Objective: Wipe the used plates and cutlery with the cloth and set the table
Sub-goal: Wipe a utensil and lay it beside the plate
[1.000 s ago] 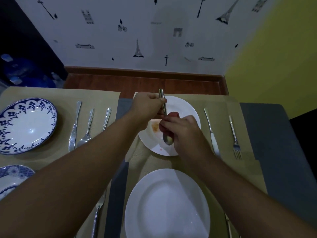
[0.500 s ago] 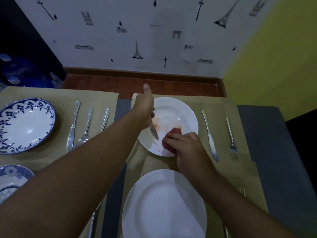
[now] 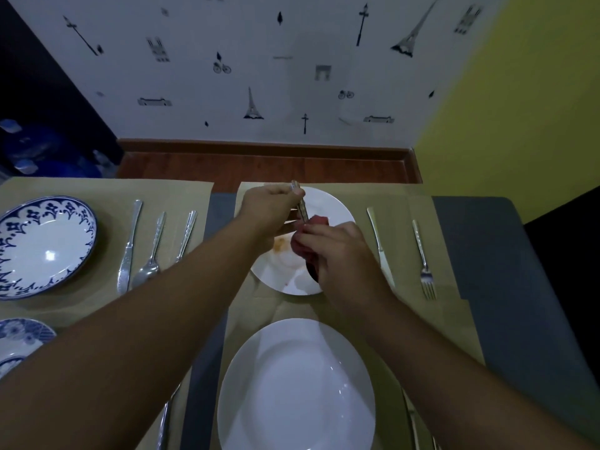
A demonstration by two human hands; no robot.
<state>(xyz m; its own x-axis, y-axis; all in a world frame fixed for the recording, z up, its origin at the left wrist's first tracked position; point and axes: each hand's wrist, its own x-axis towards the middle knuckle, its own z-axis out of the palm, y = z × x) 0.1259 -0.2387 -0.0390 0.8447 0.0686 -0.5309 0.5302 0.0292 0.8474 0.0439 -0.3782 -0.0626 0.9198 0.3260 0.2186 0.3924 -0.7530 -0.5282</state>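
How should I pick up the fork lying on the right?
Pinch the fork by its long thin handle, the end farther from you, coming straight down from above. It lies flat on the mat with its sharp tines toward you and bare mat on both sides.

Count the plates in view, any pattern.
4. White stained plate under the hands; white clean plate nearest the camera; blue-patterned plate at left; second blue-patterned plate cut off by the left edge. More may lie out of frame.

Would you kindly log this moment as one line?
left hand: holds patterned steel utensil handle | right hand: wipes it with red cloth | below: stained round white plate
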